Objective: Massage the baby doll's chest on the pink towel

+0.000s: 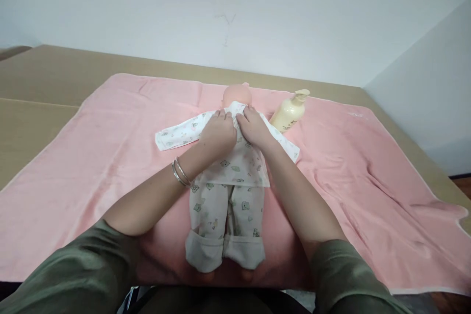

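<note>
A baby doll (236, 93) lies on its back on a pink blanket (121, 122), its head toward the wall. It wears a white patterned baby shirt (239, 169) and matching trousers (209, 206) with rolled cuffs. My left hand (220, 132) is closed on the shirt near the collar, fingers curled over the cloth. Close beside it, my right hand (253, 127) pinches the shirt on the other side of the collar. Both sleeves stretch out to the sides. My hands cover the doll's upper chest.
A cream pump bottle (289, 114) lies tilted on the blanket, right of the doll's shoulder. Under the blanket is a tan table (55, 78) against a white wall (294, 24). Folds run through the blanket's right side.
</note>
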`<action>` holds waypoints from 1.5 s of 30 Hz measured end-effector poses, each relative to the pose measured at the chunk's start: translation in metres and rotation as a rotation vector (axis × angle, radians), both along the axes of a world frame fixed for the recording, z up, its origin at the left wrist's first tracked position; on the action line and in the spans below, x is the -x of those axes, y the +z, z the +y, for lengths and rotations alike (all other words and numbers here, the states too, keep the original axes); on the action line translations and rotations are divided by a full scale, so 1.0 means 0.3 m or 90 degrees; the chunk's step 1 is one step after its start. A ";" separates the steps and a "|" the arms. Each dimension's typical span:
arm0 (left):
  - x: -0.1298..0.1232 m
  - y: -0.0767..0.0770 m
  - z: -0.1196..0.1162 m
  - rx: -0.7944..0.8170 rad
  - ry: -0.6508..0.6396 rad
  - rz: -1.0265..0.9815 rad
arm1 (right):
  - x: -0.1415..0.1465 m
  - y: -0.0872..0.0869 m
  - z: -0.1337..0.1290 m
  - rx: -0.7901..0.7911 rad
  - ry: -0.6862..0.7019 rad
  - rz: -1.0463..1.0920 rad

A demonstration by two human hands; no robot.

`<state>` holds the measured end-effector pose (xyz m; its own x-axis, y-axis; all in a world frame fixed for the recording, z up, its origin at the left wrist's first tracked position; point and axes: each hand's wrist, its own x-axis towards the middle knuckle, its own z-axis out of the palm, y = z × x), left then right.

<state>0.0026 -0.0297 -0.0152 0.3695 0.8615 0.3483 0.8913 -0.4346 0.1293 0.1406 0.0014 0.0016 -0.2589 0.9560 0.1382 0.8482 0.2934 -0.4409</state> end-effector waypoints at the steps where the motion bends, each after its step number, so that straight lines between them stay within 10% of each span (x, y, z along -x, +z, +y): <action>1: -0.007 -0.002 -0.012 -0.011 -0.026 0.023 | -0.011 -0.004 0.015 0.007 -0.014 0.005; 13: 0.069 -0.066 0.160 0.150 0.146 -0.358 | 0.135 0.030 -0.209 -0.033 -0.007 -0.158; 22: 0.038 -0.063 0.128 0.105 0.142 -0.305 | 0.006 -0.033 -0.008 -0.001 -0.066 -0.030; 35: -0.036 -0.024 0.012 0.083 0.072 -0.225 | -0.049 -0.034 0.027 -0.004 0.003 -0.013; 45: 0.067 -0.008 0.127 0.138 0.058 -0.292 | 0.079 0.019 -0.162 -0.039 -0.016 -0.201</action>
